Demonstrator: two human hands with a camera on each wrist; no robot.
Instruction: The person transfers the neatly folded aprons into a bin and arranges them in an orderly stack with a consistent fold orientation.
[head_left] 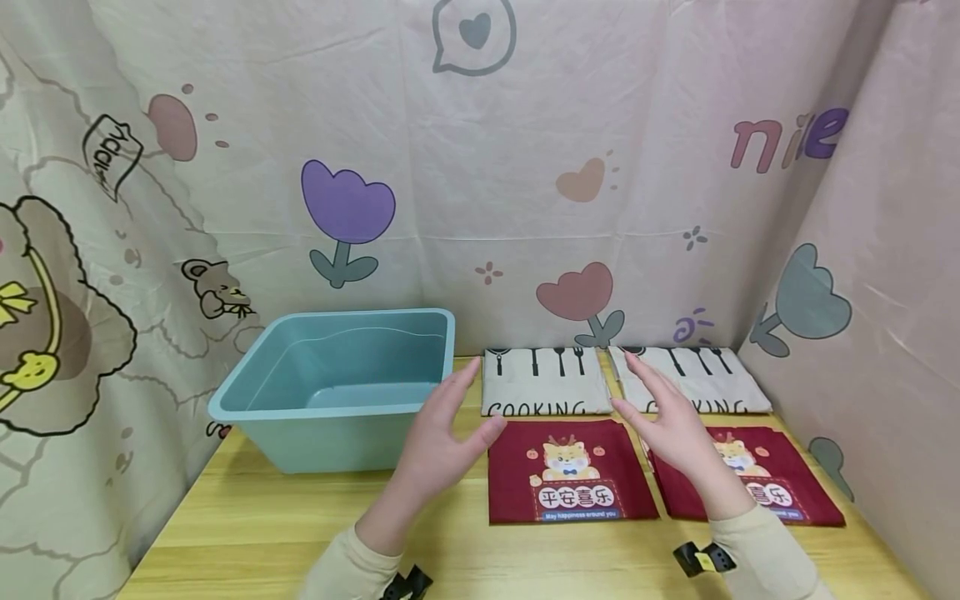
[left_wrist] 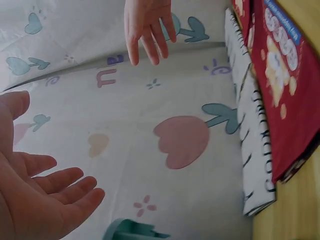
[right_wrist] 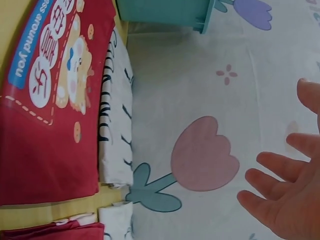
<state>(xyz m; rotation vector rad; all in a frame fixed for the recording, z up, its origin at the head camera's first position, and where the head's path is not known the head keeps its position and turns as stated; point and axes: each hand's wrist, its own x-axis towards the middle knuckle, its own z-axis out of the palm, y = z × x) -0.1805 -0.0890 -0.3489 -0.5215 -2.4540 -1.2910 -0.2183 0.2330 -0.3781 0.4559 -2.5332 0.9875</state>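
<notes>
My left hand is raised in front of the right side of a teal plastic bin, fingers extended and holding nothing. My right hand hovers above the folded cloths on the right, its fingers also extended and holding nothing. A red folded cloth with a cartoon dog print lies between the hands. Partly behind my right wrist is a second red folded cloth. Two white folded cloths marked COOKING, one at left and one at right, lie behind the red ones.
The bin stands at the left on a wooden table, its inside bare as far as visible. A printed fabric curtain closes off the back and both sides. Black wrist mounts sit at the sleeves.
</notes>
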